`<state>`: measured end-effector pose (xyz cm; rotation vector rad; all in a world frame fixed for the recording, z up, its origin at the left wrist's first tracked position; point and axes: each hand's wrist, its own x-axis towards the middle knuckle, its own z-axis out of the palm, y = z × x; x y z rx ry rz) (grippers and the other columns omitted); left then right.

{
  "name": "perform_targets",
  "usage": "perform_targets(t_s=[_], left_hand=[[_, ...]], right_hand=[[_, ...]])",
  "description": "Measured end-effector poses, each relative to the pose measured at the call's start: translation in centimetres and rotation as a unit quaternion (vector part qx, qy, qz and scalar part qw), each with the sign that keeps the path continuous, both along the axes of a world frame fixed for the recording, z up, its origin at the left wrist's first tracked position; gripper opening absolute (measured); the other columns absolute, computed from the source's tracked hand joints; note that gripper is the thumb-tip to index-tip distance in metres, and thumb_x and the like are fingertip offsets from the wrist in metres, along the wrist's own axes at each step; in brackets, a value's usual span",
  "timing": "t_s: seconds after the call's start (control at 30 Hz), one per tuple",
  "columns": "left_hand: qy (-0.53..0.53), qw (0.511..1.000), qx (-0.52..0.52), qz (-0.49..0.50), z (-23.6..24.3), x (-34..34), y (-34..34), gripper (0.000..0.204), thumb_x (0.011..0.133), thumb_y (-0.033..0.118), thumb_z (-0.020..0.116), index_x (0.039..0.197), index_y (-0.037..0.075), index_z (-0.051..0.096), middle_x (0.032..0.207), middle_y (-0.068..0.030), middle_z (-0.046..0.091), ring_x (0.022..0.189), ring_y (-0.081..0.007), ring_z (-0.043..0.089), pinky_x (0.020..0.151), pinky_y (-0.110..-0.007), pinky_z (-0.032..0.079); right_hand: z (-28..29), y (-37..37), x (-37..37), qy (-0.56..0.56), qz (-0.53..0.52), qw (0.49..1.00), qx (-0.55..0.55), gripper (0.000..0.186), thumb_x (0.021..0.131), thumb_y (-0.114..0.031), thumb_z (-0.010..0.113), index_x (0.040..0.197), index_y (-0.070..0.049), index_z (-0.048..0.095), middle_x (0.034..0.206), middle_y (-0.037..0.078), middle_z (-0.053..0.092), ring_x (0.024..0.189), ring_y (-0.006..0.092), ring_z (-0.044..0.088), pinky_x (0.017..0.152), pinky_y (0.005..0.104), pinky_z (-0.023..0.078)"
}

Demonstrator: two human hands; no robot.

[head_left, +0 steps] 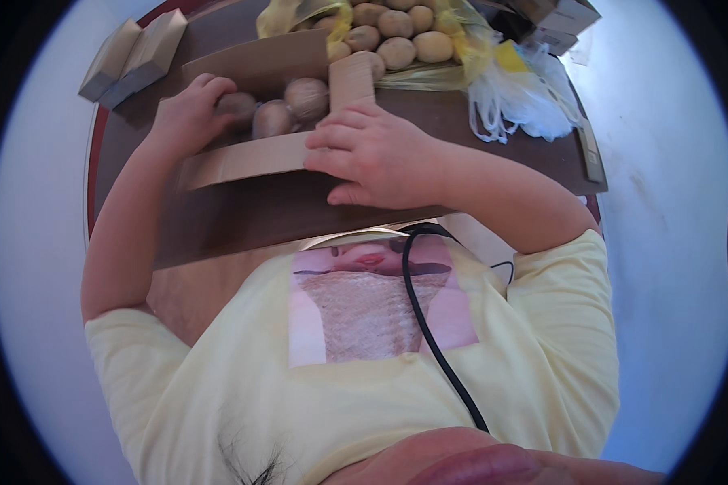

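An open cardboard box (243, 162) stands before me with several round brown potatoes (303, 101) inside, seemingly wrapped in clear film. My left hand (190, 113) is at the box's left end, fingers curled beside the leftmost potato; what they grip, if anything, is unclear. My right hand (380, 158) grips the box's right front corner, fingers over the cardboard and thumb lower down outside it.
Behind the box, a yellow plastic bag (461, 28) holds several potatoes. White plastic bags (526, 97) lie at the right, near dark boxes (542, 24). Two small flat boxes (125, 61) sit at the back left of the brown table (251, 218). A black cable (429, 323) crosses my shirt.
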<state>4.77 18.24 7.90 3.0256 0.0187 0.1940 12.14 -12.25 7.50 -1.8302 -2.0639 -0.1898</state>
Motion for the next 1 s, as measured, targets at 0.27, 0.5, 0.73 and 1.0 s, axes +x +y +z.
perform_targets(t_s=[0.27, 0.5, 0.73, 1.0], left_hand=[[-0.101, 0.96, -0.18, -0.187, 3.2, 0.1, -10.3, 0.018, 0.084, 0.011, 0.07, 0.1, 0.006, 0.064, 0.092, -0.0065, 0.061, 0.075, -0.0198, 0.061, 0.066, -0.031, 0.05], [-0.04, 0.943, -0.062, -0.325, 5.2, 5.0, -17.1, 0.018, 0.088, 0.021, 0.069, 0.085, 0.004, 0.064, 0.082, -0.0063, 0.06, 0.074, -0.0251, 0.058, 0.065, -0.034, 0.047], [0.039, 0.932, -0.093, -0.348, 4.2, 7.8, -22.1, 0.015, 0.087, 0.022, 0.068, 0.089, 0.008, 0.066, 0.086, -0.007, 0.063, 0.082, -0.0274, 0.062, 0.072, -0.037, 0.05], [0.1, 0.928, -0.077, -0.351, 3.5, 6.7, -22.3, 0.014, 0.085, 0.02, 0.069, 0.092, 0.008, 0.066, 0.087, -0.0086, 0.064, 0.082, -0.0293, 0.064, 0.072, -0.039, 0.051]], right_hand=[[-3.0, -11.5, 5.8, -0.001, -0.224, 0.972, 0.07, 0.034, 0.076, -0.012, 0.075, 0.108, -0.009, 0.065, 0.118, 0.008, 0.062, 0.113, 0.0295, 0.056, 0.098, 0.0405, 0.045], [-2.2, -20.6, 17.7, 0.049, -0.518, 0.843, 0.135, 0.021, 0.088, -0.017, 0.061, 0.104, -0.008, 0.071, 0.101, 0.01, 0.068, 0.1, 0.0276, 0.062, 0.09, 0.0376, 0.048], [-3.1, -19.1, 23.3, -0.051, -0.466, 0.883, 0.006, 0.021, 0.087, -0.022, 0.061, 0.099, -0.009, 0.073, 0.096, 0.01, 0.069, 0.093, 0.0288, 0.064, 0.084, 0.0393, 0.05], [0.0, -14.2, 23.0, 0.049, -0.548, 0.829, -0.096, 0.03, 0.08, -0.025, 0.068, 0.099, -0.002, 0.072, 0.097, 0.022, 0.069, 0.092, 0.0349, 0.068, 0.086, 0.0422, 0.053]])
